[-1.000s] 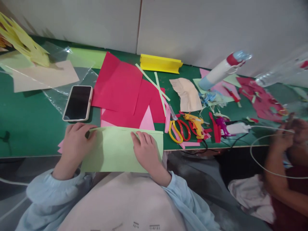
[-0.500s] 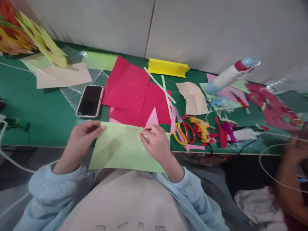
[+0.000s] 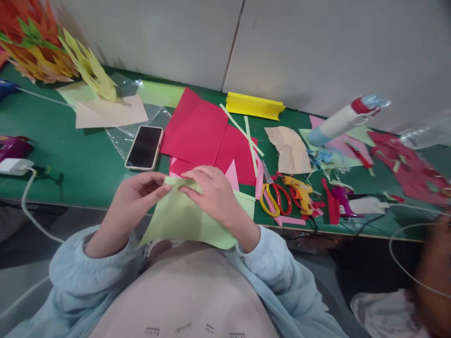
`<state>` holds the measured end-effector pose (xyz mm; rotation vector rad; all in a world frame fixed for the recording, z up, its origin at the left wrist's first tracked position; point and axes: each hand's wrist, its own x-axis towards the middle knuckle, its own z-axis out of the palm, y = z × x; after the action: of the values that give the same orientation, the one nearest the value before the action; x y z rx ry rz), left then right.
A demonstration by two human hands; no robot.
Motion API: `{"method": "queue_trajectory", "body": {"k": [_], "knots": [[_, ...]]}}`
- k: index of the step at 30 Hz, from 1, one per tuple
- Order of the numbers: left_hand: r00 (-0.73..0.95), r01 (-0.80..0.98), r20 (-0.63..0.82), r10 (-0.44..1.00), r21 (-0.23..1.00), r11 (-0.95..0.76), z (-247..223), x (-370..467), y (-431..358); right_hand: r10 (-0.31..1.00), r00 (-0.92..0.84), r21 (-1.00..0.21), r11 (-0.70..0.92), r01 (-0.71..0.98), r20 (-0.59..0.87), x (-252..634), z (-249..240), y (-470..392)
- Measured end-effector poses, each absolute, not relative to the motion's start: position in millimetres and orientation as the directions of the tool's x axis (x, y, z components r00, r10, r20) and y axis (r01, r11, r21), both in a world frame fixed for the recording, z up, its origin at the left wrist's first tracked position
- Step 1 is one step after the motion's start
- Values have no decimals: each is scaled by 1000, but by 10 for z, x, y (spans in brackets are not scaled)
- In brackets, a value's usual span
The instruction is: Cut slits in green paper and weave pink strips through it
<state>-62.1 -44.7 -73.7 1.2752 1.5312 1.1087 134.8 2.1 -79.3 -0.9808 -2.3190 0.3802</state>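
Observation:
A light green sheet of paper [image 3: 190, 218] hangs over the table's front edge towards my body, with a narrow fold along its far edge. My left hand [image 3: 136, 199] pinches the sheet's far left corner between thumb and fingers. Close beside it, my right hand [image 3: 213, 192] is closed on the same far edge, thumb below and fingers above. Just beyond the sheet lie red sheets [image 3: 199, 126] with bits of pink paper [image 3: 232, 176] under them. Scissors [image 3: 275, 199] with red and yellow handles rest to the right of my right hand.
A phone [image 3: 144, 148] lies behind my left hand. Further right are a yellow glue gun [image 3: 299, 192], a purple glue gun [image 3: 343, 202] with a white cable, and a bottle [image 3: 343, 119]. A folded yellow strip [image 3: 255, 105] stands by the wall. Another person's arm [image 3: 435, 256] shows at right.
My right hand has slid left along the sheet's far edge, close to my left hand. The sheet now bows more at its near edge. The view has shifted slightly left.

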Motion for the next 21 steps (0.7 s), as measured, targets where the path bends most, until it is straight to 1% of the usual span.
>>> {"method": "queue_trajectory", "body": {"k": [6, 9, 11, 14, 16, 18, 21], "knots": [[-138, 348, 25, 990, 937, 25, -624, -637, -436, 639, -599, -333, 767, 549, 483, 1383, -696, 74], [-145, 363, 37, 989, 931, 18, -519, -608, -429, 607, -604, -321, 791, 521, 516, 1389, -661, 97], [-124, 352, 24, 992, 936, 21, -457, -597, -425, 619, -593, -376, 785, 493, 515, 1393, -637, 112], [-67, 319, 6, 998, 948, 16, -416, -615, -418, 676, -575, -540, 727, 423, 460, 1402, -586, 128], [-43, 307, 2, 999, 952, 11, -425, -643, -412, 726, -561, -667, 649, 367, 398, 1410, -548, 134], [-38, 303, -3, 999, 953, 15, -445, -669, -409, 776, -535, -769, 552, 323, 333, 1418, -512, 138], [-41, 308, 3, 999, 951, 10, -452, -682, -414, 820, -519, -855, 432, 286, 241, 1433, -471, 147]]}}
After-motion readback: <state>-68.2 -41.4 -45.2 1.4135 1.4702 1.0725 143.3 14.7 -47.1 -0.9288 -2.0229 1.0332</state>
